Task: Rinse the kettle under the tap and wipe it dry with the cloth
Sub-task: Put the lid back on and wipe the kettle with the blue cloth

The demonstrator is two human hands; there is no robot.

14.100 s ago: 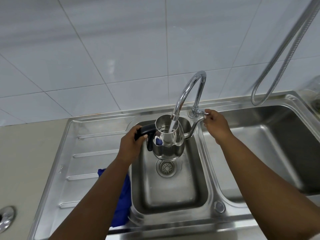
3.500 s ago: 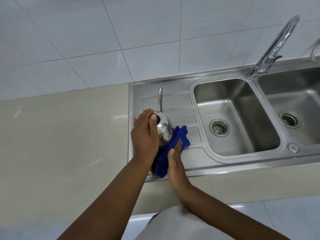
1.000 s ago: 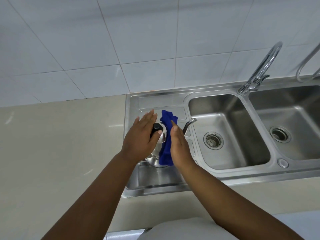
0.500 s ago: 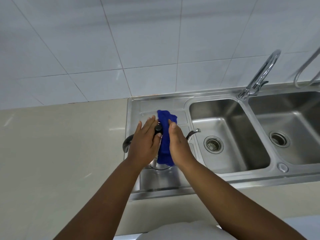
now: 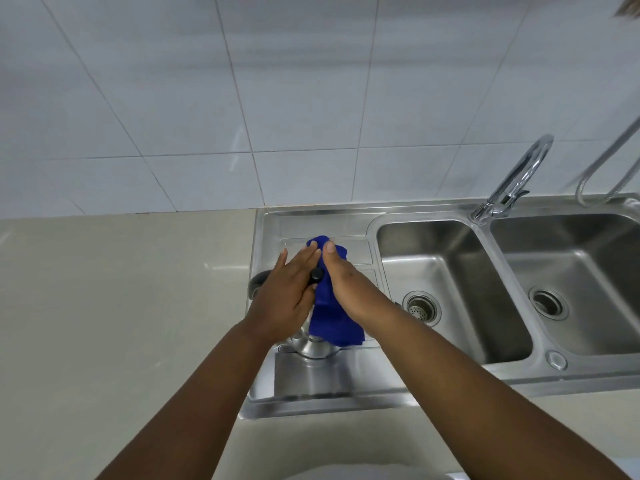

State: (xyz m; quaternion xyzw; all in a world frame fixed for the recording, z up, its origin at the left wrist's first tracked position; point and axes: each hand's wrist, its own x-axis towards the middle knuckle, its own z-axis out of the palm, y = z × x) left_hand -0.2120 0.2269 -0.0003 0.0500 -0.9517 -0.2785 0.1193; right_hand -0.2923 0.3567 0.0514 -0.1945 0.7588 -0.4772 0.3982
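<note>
The kettle (image 5: pixel 313 344) stands on the steel draining board (image 5: pixel 311 382), at the nine o'clock side of the two sink basins, and it is mostly hidden under both hands. Only its shiny lower body shows beneath the wrists, along with a dark curve of handle (image 5: pixel 257 284) poking out toward nine o'clock and a small black lid knob (image 5: pixel 317 274) between the hands.

The left hand (image 5: pixel 285 299) lies flat over the kettle's top and left flank, fingers (image 5: pixel 304 256) stretched long and close together, steadying it by pressing rather than gripping. The right hand (image 5: pixel 349 289) is pressed against the kettle's other side with the blue cloth (image 5: pixel 329 323) trapped under the palm; its fingers are laid flat on the fabric, thumb up near twelve o'clock. The cloth bunches above the fingertips and hangs down over the kettle's front toward six o'clock.

The left basin (image 5: pixel 450 271) sits at three o'clock from the kettle, its drain strainer (image 5: pixel 420 307) showing just past the right wrist. The tap (image 5: pixel 516 178) rises behind the divider between the basins, well apart from the hands. A beige table (image 5: pixel 121 323) runs away toward nine o'clock, under white wall tiles (image 5: pixel 242 98).
</note>
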